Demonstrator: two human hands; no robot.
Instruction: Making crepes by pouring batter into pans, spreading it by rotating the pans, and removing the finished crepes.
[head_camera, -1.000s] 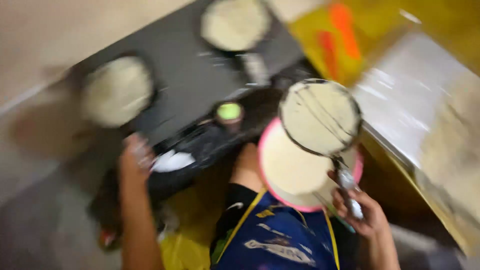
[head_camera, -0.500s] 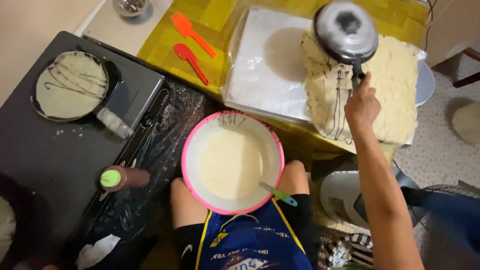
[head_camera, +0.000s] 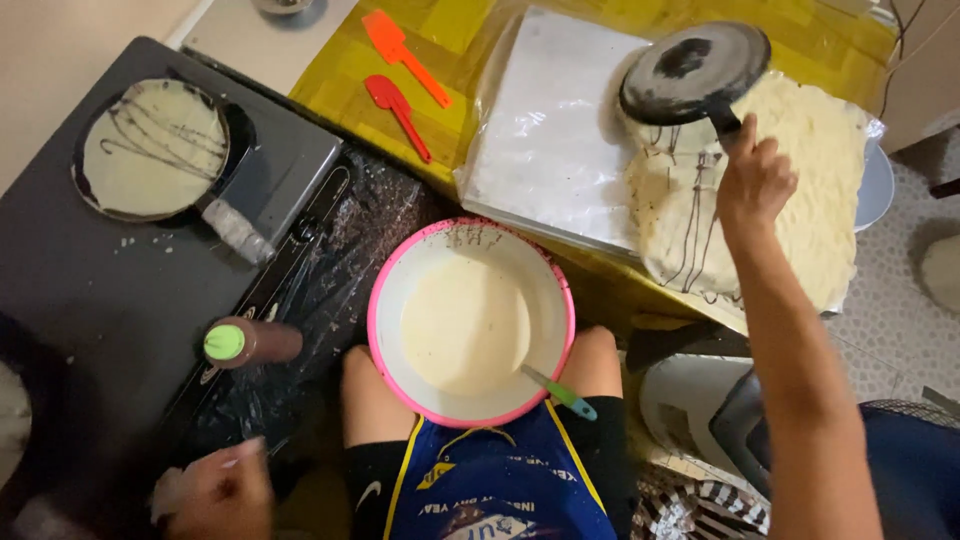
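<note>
Black stove worktop (head_camera: 90, 300), left: one pan (head_camera: 150, 148) of pale batter with dark drizzle.
Clear plastic sheet (head_camera: 550, 150) on yellow cloth (head_camera: 480, 40), centre; lacy crepes (head_camera: 800, 170) piled at its right edge.
Pink-rimmed batter bowl (head_camera: 470, 322), between the knees.
Upturned black pan (head_camera: 695, 72) over the crepes; right hand (head_camera: 752, 180) clamped on its handle.
Two orange-red spatulas (head_camera: 400, 60), bare cloth around them.
Green-capped squeeze bottle (head_camera: 250, 343).
Left hand (head_camera: 215, 490), blurred; grip cannot be told.
</note>
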